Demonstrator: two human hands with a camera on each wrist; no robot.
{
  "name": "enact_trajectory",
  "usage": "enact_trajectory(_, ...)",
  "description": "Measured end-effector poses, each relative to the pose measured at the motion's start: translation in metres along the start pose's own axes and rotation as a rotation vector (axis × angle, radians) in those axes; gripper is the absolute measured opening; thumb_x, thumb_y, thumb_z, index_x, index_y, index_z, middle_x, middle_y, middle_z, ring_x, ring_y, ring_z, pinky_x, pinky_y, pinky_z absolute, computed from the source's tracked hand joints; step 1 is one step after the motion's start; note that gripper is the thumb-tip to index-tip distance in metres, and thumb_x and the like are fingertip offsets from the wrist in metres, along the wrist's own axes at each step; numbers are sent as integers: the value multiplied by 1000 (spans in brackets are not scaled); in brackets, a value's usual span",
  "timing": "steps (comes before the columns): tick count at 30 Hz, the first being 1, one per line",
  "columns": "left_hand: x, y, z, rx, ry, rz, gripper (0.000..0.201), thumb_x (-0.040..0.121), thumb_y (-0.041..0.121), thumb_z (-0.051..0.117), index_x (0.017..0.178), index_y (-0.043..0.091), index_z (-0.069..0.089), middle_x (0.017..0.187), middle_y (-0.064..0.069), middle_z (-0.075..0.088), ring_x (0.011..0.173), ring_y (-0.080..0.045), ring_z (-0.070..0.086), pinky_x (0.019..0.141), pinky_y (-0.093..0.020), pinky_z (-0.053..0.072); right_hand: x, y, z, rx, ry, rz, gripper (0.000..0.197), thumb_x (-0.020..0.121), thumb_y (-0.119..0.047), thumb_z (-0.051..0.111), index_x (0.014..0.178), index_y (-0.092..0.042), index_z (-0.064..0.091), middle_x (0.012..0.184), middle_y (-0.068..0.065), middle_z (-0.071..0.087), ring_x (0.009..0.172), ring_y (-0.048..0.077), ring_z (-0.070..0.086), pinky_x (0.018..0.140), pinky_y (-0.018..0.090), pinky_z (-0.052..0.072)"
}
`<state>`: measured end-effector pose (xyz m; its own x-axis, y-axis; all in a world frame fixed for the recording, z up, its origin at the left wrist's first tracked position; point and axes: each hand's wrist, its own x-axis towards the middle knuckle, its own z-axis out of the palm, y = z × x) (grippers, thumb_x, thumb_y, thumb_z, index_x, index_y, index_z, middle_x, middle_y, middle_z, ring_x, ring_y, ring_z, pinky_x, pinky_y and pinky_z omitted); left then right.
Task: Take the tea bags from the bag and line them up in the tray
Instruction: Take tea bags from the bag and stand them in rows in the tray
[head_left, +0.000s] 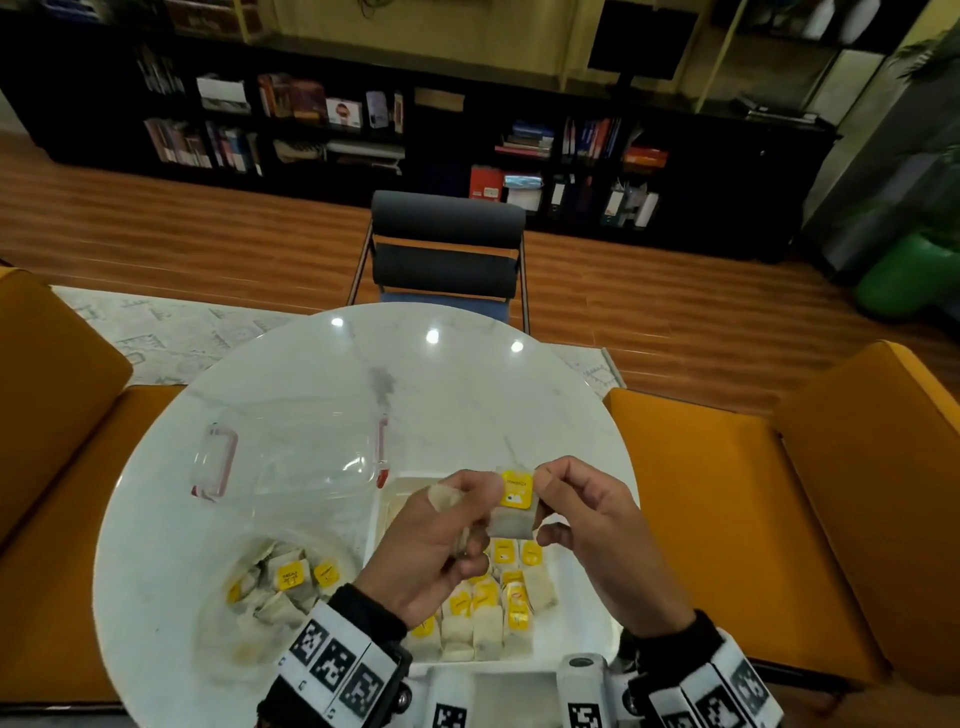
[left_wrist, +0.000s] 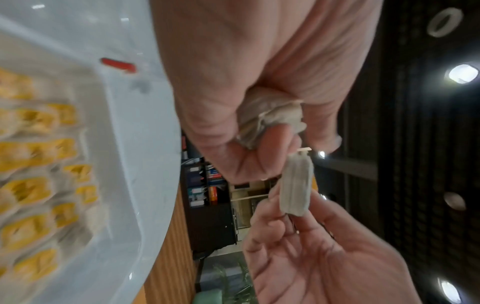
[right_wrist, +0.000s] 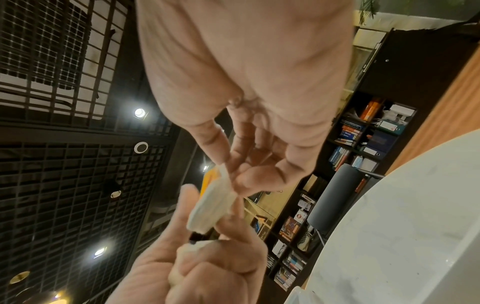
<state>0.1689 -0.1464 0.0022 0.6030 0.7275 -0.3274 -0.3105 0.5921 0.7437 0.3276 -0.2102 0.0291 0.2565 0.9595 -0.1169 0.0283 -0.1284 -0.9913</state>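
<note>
At the near left of the round table (head_left: 467, 395) lies the clear plastic bag (head_left: 291, 530), mouth open, with loose tea bags (head_left: 291, 577) heaped inside. A transparent lid with red clips (head_left: 215, 460) sits just beyond it.

The left hand (head_left: 441, 540) is raised over the tray, fingers curled. The left wrist view shows a crumpled tea bag bunched in its palm (left_wrist: 270, 119), and its thumb and forefinger also pinch the left edge of the held tea bag (head_left: 514, 506).

That tea bag hangs between both hands, above the far half of the white tray (head_left: 384, 525). Its long axis runs roughly vertical: yellow tag up, paper pouch down, flat face toward the person.

The right hand (head_left: 587, 525) pinches the right edge of the same bag between thumb and forefinger; the remaining fingers are loosely curled and hold nothing.

Below, rows of laid tea bags (head_left: 493, 608) fill the near part of the tray, long axes running near to far, yellow tags toward the far side. The far part of the tray shows bare floor.

Judgement: the step in hand is squaring the bag before placement. The open slot lies directly beneath and slightly near of the grip; both hands are about equally close. The bag must tip from vertical to flat, tag pointing far, to match the rows. The spare bag in the left palm may hamper a clean release.
</note>
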Motion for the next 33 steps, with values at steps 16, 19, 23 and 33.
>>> enact_trajectory(16, 8, -1, 12, 495, 189, 332, 10, 86, 17, 77, 82, 9, 75, 54, 8, 58, 44, -14, 42, 47, -26, 39, -1, 0, -15, -296, 31, -162, 8, 86, -31, 74, 92, -25, 74, 94, -11, 73, 84, 11, 68, 73, 28, 56)
enact_trajectory(19, 8, -8, 8, 530, 197, 288, 11, 87, 18, 77, 84, 8, 75, 57, 9, 61, 44, -13, 43, 47, -24, 40, 7, 13, -23, -360, 2, -139, 8, 87, -19, 74, 82, -14, 71, 78, -2, 71, 66, 10, 64, 64, 27, 52)
enact_trajectory(23, 4, -21, -12, 394, 285, 191, 20, 86, 21, 76, 91, 2, 73, 75, -1, 68, 45, -15, 40, 47, -27, 39, 21, 65, -41, -542, -45, 107, 17, 89, -13, 71, 74, -16, 63, 70, 7, 70, 56, 15, 61, 58, 27, 50)
enact_trajectory(33, -8, -19, -37, 96, 308, -22, 22, 94, 23, 65, 106, 5, 69, 89, -5, 72, 50, -10, 44, 54, -25, 43, 34, 159, -36, -1093, -153, 502, 15, 89, -4, 55, 80, -14, 62, 90, 13, 71, 75, 27, 72, 69, 36, 62)
